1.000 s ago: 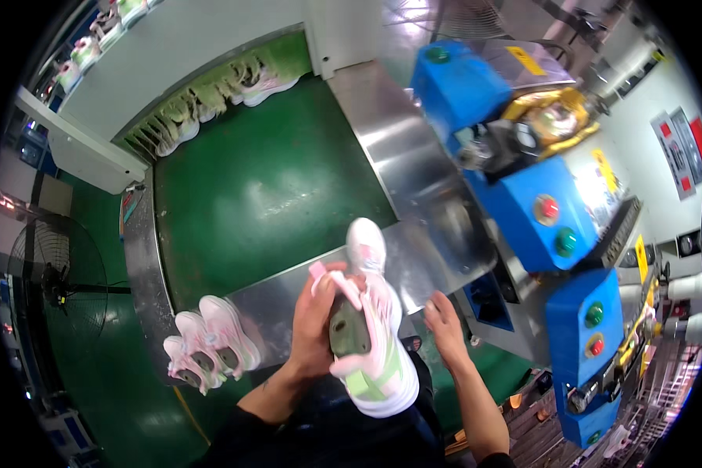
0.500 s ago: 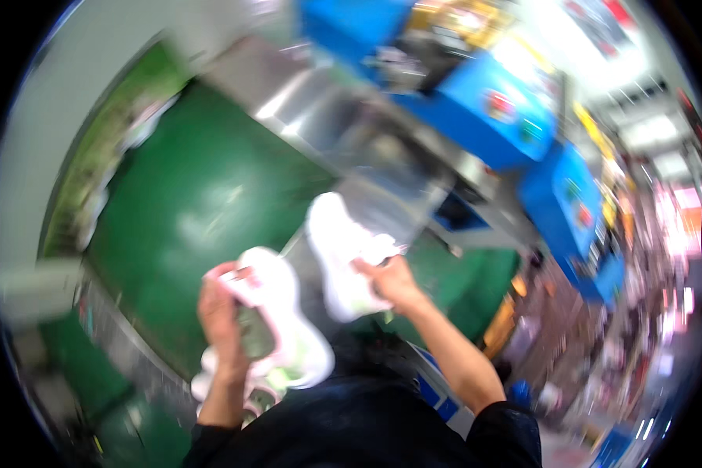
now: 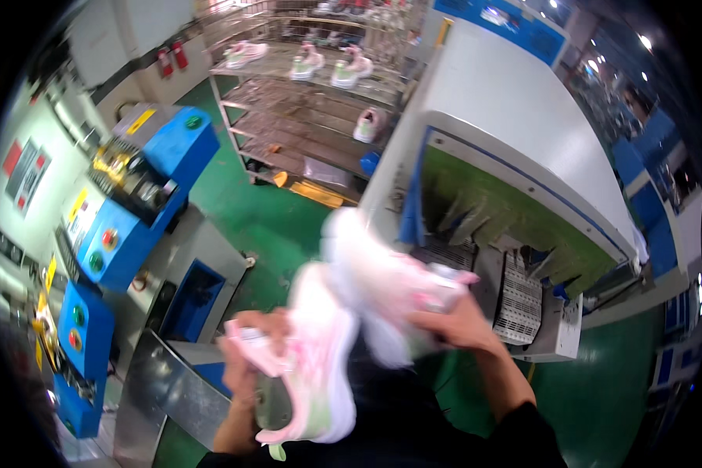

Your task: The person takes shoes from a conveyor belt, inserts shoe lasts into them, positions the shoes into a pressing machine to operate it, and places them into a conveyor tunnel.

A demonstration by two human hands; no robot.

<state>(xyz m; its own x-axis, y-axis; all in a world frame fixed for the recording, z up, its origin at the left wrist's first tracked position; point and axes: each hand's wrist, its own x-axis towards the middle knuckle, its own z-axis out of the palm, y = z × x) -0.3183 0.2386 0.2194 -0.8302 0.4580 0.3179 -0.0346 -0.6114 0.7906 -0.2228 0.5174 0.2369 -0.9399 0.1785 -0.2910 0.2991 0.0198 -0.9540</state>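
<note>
My left hand (image 3: pixel 246 355) grips a white and pink sneaker (image 3: pixel 312 366) by its heel and tongue, sole turned to the right. My right hand (image 3: pixel 456 320) holds a second white and pink sneaker (image 3: pixel 382 285) just above and to the right of the first. Both shoes are blurred by motion and nearly touch each other in front of my chest.
A blue press machine (image 3: pixel 129 195) with coloured buttons stands at the left. A metal chute (image 3: pixel 160 390) lies below it. A wire rack (image 3: pixel 304 101) with several sneakers stands at the back. A white tunnel machine with green curtain strips (image 3: pixel 515 187) is at the right. The floor (image 3: pixel 265 218) is green.
My view has swung away from the green conveyor toward the rack and tunnel machine. My right hand, which reached for the second sneaker earlier, now carries it beside the first one.
</note>
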